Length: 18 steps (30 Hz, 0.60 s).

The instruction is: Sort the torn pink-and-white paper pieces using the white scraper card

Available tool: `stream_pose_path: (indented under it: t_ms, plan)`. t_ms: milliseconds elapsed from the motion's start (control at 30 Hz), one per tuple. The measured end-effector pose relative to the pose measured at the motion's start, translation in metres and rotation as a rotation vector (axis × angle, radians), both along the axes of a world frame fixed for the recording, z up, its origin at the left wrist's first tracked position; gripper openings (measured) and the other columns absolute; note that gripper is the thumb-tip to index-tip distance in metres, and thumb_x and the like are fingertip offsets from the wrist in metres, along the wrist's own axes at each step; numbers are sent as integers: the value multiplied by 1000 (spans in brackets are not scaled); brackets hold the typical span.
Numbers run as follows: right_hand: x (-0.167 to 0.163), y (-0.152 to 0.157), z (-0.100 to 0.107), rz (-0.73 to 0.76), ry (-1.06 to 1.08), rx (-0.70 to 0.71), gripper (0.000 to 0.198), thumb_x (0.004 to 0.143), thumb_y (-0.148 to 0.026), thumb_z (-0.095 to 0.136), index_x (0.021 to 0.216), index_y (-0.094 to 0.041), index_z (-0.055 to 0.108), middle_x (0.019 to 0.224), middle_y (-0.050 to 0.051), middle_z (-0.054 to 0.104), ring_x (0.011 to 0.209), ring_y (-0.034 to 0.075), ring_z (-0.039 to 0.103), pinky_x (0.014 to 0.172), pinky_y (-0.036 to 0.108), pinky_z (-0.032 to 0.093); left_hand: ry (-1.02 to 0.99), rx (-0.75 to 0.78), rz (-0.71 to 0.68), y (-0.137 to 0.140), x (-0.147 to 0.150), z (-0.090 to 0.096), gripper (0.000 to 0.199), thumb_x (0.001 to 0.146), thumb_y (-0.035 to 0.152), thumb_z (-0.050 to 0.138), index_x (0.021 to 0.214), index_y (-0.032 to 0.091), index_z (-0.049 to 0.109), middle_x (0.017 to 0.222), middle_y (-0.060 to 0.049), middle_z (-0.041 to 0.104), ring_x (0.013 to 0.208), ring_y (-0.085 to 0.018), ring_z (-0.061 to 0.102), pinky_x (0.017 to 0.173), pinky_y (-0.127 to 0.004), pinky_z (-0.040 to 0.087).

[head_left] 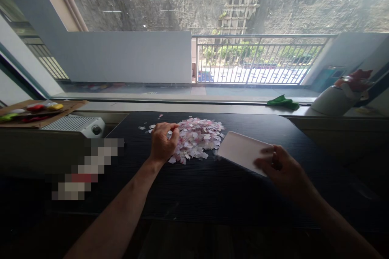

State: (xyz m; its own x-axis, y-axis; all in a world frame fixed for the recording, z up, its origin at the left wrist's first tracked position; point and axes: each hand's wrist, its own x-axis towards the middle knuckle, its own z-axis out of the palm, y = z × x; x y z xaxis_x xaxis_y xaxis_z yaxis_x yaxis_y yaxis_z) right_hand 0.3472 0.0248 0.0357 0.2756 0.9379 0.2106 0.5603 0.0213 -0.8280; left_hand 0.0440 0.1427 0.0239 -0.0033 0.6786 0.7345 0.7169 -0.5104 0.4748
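A heap of small torn paper scraps (202, 135), white and pinkish, lies on the dark table (194, 194). At the heap's left side is my left hand (164, 139), its fingers curled together and close to the scraps; what they hold, if anything, is too small to make out. My right hand (281, 166) grips a flat, pale rectangular piece (243, 149) by its right end, thumb on top. This piece is tilted, and its left edge comes down close to the heap's right side. A few loose scraps (148, 128) lie to the left of the heap.
Beyond the table's far edge runs a window sill with a green cloth (283, 102) and a pale figurine (331, 95) at the right. To the left are a white radiator (77, 125) and a brown board (69, 109) bearing colourful items. A blurred-out patch covers the table's left side.
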Motion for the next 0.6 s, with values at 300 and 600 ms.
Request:
stream_pose_path:
  t_ms: [300, 600]
  plan:
    - [-5, -17, 12, 34, 108, -83, 25, 69, -36, 65, 88, -25, 55, 70, 0, 68, 63, 20, 66, 55, 29, 52, 3, -6, 10, 0, 2, 0, 20, 82, 26, 50, 81, 20, 68, 81, -5, 71, 88, -22, 60, 87, -40, 46]
    - [-6, -32, 10, 52, 155, -182, 31, 69, -43, 64, 91, -23, 57, 72, 1, 68, 65, 22, 64, 54, 30, 50, 3, -28, 29, -1, 3, 1, 18, 81, 25, 51, 81, 21, 68, 80, -3, 71, 88, -21, 60, 89, -38, 45]
